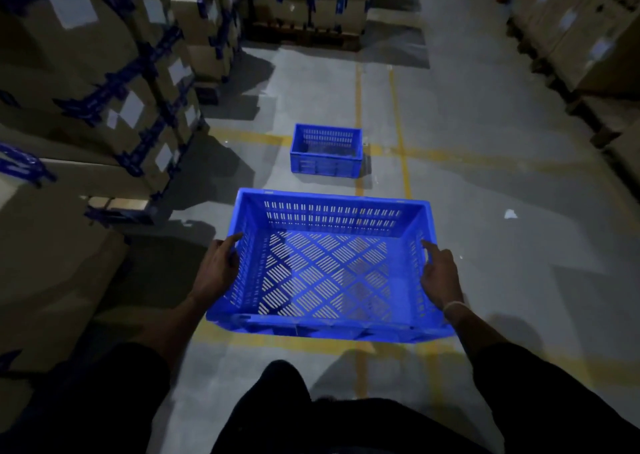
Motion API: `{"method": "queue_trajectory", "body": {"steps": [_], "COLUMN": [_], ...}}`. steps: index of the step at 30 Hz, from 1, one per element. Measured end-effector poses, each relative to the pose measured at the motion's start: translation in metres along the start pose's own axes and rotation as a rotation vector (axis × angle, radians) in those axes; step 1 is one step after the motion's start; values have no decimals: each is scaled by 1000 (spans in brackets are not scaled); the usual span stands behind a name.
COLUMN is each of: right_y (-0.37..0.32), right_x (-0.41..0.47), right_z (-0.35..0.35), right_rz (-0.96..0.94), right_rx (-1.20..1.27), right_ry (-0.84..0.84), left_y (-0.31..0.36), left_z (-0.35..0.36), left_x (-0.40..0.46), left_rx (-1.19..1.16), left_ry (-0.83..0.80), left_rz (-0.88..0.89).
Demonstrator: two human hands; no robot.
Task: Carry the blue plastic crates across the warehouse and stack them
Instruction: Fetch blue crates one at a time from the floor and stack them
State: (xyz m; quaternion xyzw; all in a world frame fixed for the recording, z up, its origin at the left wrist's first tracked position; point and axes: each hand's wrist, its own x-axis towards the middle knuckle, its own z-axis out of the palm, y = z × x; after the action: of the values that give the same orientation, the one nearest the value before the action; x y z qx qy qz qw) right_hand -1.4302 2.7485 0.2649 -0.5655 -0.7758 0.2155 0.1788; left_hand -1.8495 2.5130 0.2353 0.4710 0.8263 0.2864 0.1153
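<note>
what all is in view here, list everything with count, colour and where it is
carried crate: one, blue, empty, held near the person
far crate: one, blue, on the floor ahead
cardboard boxes: many, brown with blue tape, stacked left, far end and right
floor lines: several, yellow, crossing the grey floor
scrap: one, white, on the floor at right
left hand: one, grip on the carried crate's left wall
right hand: one, grip on its right wall
legs: dark trousers, bottom edge
</note>
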Motion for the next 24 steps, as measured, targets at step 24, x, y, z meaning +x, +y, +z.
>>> {"method": "queue_trajectory", "body": {"steps": [24], "right_y": [-92], "right_x": [521], "right_z": [125], "right_rz": [88], "right_rx": [-32], "right_ry": [-10], "left_y": [-38], "left_z": [41], "left_x": [554], "left_rx": [13], "left_ry": [-254], "left_rz": [-76]}}
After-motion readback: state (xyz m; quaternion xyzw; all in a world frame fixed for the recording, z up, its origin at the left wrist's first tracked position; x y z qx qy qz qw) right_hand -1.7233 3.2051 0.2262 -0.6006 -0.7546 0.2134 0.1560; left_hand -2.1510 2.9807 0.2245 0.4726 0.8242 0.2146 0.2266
